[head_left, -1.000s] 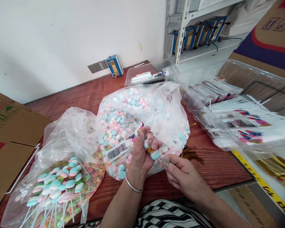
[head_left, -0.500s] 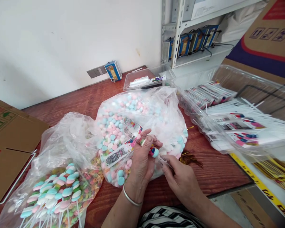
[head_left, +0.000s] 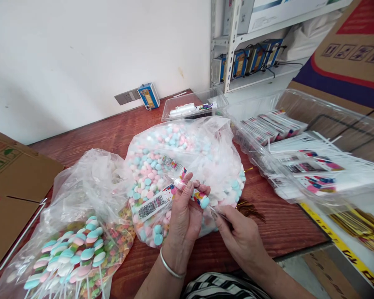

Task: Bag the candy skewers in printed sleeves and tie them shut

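My left hand (head_left: 185, 211), with a bangle at the wrist, is closed around a marshmallow skewer (head_left: 205, 202) inside a printed clear wrapper (head_left: 174, 164). A pale blue marshmallow shows at the skewer's lower end, and a pink one shows above my thumb. My right hand (head_left: 238, 232) pinches the thin stick just below the blue marshmallow; its fingers partly hide the stick. Another printed wrapper (head_left: 152, 204) lies beside my left hand, over a big clear bag (head_left: 218, 153) of pink, blue and white marshmallows.
Finished-looking marshmallow skewers (head_left: 77, 253) lie on a bag of ring-shaped candies (head_left: 120, 236) at left. A clear tray (head_left: 258, 160) at right holds printed wrappers and white sticks. Gold ties (head_left: 361, 224) lie beyond the table edge. Cardboard boxes (head_left: 18, 178) flank both sides.
The printed wrapper now covers more of the skewer in my left hand, close to the blue marshmallow. My right hand has shifted slightly right and down, still pinching the stick.
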Demonstrator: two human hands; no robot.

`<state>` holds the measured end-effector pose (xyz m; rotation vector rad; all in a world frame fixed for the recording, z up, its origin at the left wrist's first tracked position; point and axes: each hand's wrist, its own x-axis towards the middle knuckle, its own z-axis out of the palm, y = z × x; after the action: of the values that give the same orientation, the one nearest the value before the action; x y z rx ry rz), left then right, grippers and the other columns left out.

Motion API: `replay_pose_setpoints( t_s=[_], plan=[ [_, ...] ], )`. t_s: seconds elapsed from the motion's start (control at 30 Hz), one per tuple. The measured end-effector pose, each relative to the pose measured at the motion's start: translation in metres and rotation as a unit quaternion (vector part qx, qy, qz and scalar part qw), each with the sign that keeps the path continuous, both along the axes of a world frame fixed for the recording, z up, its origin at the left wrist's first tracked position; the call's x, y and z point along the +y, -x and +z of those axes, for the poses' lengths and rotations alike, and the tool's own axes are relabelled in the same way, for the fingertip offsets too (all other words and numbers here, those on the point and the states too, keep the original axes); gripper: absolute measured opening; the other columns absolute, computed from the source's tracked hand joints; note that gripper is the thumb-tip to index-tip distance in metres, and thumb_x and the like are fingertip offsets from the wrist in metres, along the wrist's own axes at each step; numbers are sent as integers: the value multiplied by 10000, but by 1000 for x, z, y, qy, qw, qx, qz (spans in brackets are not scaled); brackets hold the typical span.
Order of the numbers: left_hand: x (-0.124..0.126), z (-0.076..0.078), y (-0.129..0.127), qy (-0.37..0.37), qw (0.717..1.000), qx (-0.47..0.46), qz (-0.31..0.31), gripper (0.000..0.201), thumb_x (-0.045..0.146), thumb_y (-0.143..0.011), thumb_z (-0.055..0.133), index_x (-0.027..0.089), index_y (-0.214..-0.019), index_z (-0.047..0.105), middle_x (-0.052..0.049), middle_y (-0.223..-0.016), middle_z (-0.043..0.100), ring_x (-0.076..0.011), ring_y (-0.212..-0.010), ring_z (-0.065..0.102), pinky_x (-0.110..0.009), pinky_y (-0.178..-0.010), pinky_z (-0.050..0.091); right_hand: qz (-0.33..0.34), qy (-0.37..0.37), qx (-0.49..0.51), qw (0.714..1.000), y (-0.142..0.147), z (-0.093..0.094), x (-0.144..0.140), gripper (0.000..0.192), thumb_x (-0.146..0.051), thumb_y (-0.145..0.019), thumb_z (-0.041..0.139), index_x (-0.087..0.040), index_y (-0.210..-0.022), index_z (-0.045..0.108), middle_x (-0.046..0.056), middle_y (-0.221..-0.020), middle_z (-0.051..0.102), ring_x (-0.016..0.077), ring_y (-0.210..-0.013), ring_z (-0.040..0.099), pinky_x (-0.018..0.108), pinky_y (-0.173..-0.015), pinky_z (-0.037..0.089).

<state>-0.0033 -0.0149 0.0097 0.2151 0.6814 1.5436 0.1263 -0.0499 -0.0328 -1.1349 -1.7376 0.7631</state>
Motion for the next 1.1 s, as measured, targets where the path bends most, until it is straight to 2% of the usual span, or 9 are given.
replay_pose_setpoints(
  t_s=[0.07, 0.2, 0.27, 0.4, 0.53, 0.6, 0.7, 0.83, 1.1],
  plan=[
    [0, 1, 3, -33, 999, -16, -31, 353, 146, -794, 698, 151, -1136, 614, 20, -784, 589, -84, -707, 597, -303, -876, 513, 88, 219, 180, 955, 1, 3, -3, 257, -395, -970, 467, -198, -828, 552, -53, -577, 450, 85, -441, 372, 212, -433, 316],
    [-2, 3, 6, -85, 988, -52, -117, 354, 175, -803, 684, 172, -1151, 619, 44, -732, 542, -69, -641, 553, -320, -874, 516, 243, 476, 380, 755, 1, 7, -10, 316, -499, -960, 425, -217, -867, 534, -145, -466, 155, 50, -307, 64, 181, -296, 164],
    [-1, 3, 6, -84, 987, -40, -133, 343, 191, -815, 675, 165, -1152, 617, 55, -688, 513, -62, -597, 524, -334, -874, 518, 236, 441, 348, 793, 0, 5, -8, 297, -466, -966, 425, -216, -866, 550, -139, -454, 187, 53, -291, 101, 185, -297, 195],
    [5, 0, -3, -10, 997, 24, -73, 322, 192, -829, 669, 166, -1141, 593, 52, -689, 528, -74, -615, 545, -337, -847, 521, 58, 64, 22, 996, -4, -4, 1, 234, -306, -959, 484, -158, -955, 664, -16, -568, 540, 114, -455, 460, 248, -504, 396],
    [4, -8, -18, 41, 998, 42, -20, 288, 283, -812, 706, 173, -1053, 592, 52, -678, 530, -77, -606, 557, -235, -696, 494, -39, -226, -232, 945, -1, -9, 6, 187, -143, -920, 527, -99, -996, 693, 27, -557, 604, 156, -503, 517, 303, -609, 395],
    [-1, -10, -25, 34, 998, 51, -28, 292, 336, -829, 688, 168, -1052, 602, 43, -677, 540, -80, -615, 563, -211, -659, 468, -40, -212, -237, 947, 2, -6, 7, 212, -155, -939, 483, -130, -862, 678, 30, -559, 594, 160, -503, 515, 299, -592, 386],
    [-10, -11, -28, 19, 995, 67, -78, 322, 376, -859, 647, 149, -1086, 621, 1, -722, 594, -127, -729, 618, -247, -728, 484, -8, -52, -118, 992, 4, 1, 8, 299, -238, -982, 396, -186, -771, 601, 30, -650, 608, 163, -574, 552, 264, -559, 396],
    [-6, -8, -14, -1, 998, 22, -65, 320, 336, -840, 676, 163, -1106, 631, -23, -845, 636, -149, -819, 639, -318, -857, 495, 60, 128, 33, 989, 1, 6, 9, 346, -347, -989, 387, -211, -694, 505, -25, -605, 488, 134, -549, 466, 232, -512, 376],
    [9, -2, -4, -18, 1000, -6, -10, 231, 339, -877, 633, 155, -1017, 636, 36, -701, 526, -76, -623, 545, -268, -760, 510, 44, 84, -48, 994, 3, -2, -3, 257, -294, -982, 380, -221, -750, 462, -39, -626, 459, 129, -540, 441, 239, -526, 331]
  ],
)
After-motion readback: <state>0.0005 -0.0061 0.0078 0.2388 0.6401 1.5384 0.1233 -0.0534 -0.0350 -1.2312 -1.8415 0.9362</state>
